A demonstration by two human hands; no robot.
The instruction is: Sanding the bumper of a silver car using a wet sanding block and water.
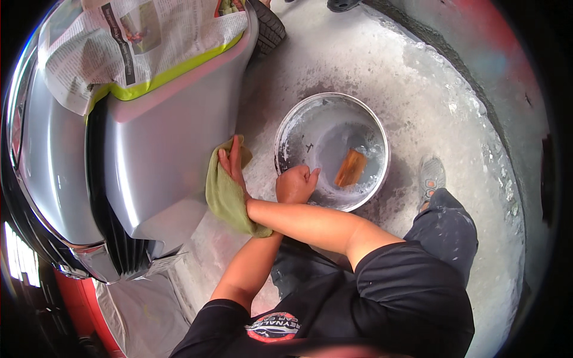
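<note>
My forearms cross, the right one passing over the left. My right hand (234, 164) is at the lower edge of a silver car bumper (173, 137), holding a green cloth (230, 206) against it. The cloth drapes down beside my wrist, and its fingertips show past the fold. My left hand (295, 185) is a fist with the thumb sticking out, above the near left rim of a round bucket (387, 149). Its curled fingers face away, so their contents are hidden. Inside the bucket, an orange-brown block (350, 167) lies in cloudy liquid.
Newspaper (167, 42) edged with yellow-green masking tape (173, 74) covers the car's upper part. A dark tyre (270, 27) shows behind the bumper. The bucket stands on a worn concrete floor (430, 113), near my grey shoe (431, 175). A wall (501, 48) curves along the right.
</note>
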